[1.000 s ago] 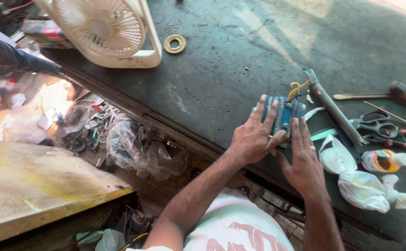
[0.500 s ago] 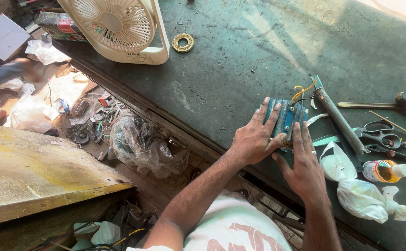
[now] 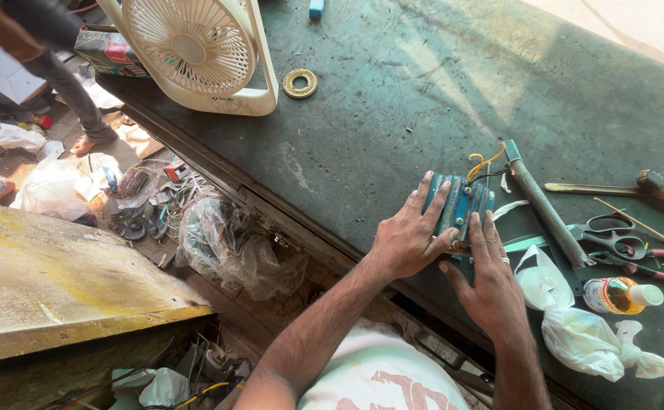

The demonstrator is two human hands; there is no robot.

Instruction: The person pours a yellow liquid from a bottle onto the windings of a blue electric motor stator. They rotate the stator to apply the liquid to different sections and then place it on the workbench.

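Note:
A small blue block-shaped part (image 3: 465, 201) with yellow and black wires at its top lies on the dark green workbench (image 3: 392, 99). My left hand (image 3: 410, 235) rests over its left side, fingers spread across the top. My right hand (image 3: 491, 282), a ring on one finger, presses against its lower right edge. Both hands clasp the part between them.
A white fan (image 3: 195, 49) and a brass ring (image 3: 300, 83) stand at the bench's far left. Right of the part lie a metal rod (image 3: 544, 209), scissors (image 3: 613, 228), a hammer (image 3: 662, 190), a small bottle (image 3: 620, 296) and a white bag (image 3: 586, 342). Another person's leg (image 3: 66, 83) is on the littered floor.
The view has shifted, so the fan and the bench sit further right and lower. A person on the floor at the left has moved. My hands stay on the blue part.

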